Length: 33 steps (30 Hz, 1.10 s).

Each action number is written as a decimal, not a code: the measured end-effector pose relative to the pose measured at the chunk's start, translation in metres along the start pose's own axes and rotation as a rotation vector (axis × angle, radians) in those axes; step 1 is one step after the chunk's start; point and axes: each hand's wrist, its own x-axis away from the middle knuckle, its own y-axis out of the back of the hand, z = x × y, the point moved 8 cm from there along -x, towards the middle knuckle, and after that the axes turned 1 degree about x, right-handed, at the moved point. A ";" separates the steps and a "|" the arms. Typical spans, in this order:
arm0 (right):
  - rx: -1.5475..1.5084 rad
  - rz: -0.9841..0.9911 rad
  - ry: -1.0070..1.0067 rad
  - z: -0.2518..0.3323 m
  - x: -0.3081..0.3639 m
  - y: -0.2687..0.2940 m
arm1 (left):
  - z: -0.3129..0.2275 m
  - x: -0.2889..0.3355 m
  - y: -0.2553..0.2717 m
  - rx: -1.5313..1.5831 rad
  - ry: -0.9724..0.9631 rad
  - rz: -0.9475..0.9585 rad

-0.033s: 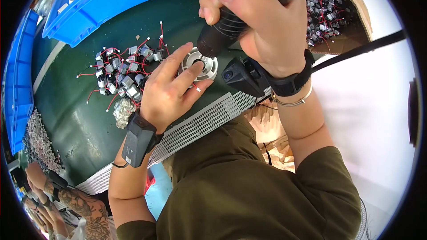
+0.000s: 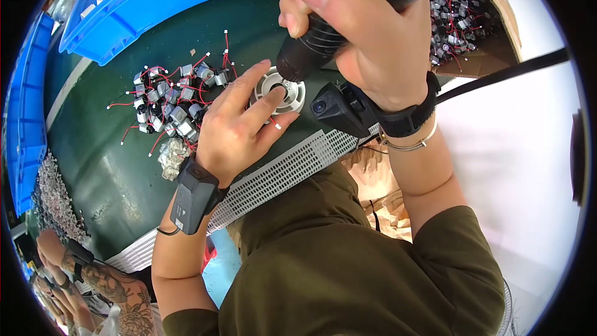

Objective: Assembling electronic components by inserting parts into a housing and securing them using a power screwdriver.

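My right hand [image 2: 382, 43] is wrapped round a black power screwdriver [image 2: 311, 43], which tilts down to the left. Its tip meets a white round plastic part [image 2: 299, 96] with slots in its rim, lying on the dark green tabletop. My left hand [image 2: 233, 124] steadies that part, its fingers on and around the piece. A red wire with a small white plug [image 2: 277, 126] shows beside the left thumb. Just left of this hand lies a pile of small motors [image 2: 169, 102] with red wires. A crumpled greyish lump [image 2: 173, 157] rests near my left wrist.
Blue bins [image 2: 168, 3] stand at the far side and the left edge; the far one holds white parts. At the right is a cardboard box [image 2: 479, 62] of motors. Small screws [image 2: 56, 193] lie heaped left. A perforated white strip [image 2: 280, 177] edges the table. Another person's tattooed arm [image 2: 109, 280] shows lower left.
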 end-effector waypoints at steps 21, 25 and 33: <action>0.338 -0.372 -0.132 -0.015 -0.027 0.045 | 0.126 0.028 0.198 -0.597 0.456 -0.443; 0.263 -0.362 -0.152 -0.022 -0.026 0.040 | 0.222 0.081 0.229 -0.748 0.614 -0.111; -0.170 -0.142 0.119 -0.041 -0.039 0.033 | 0.162 0.011 0.115 -0.457 0.309 0.189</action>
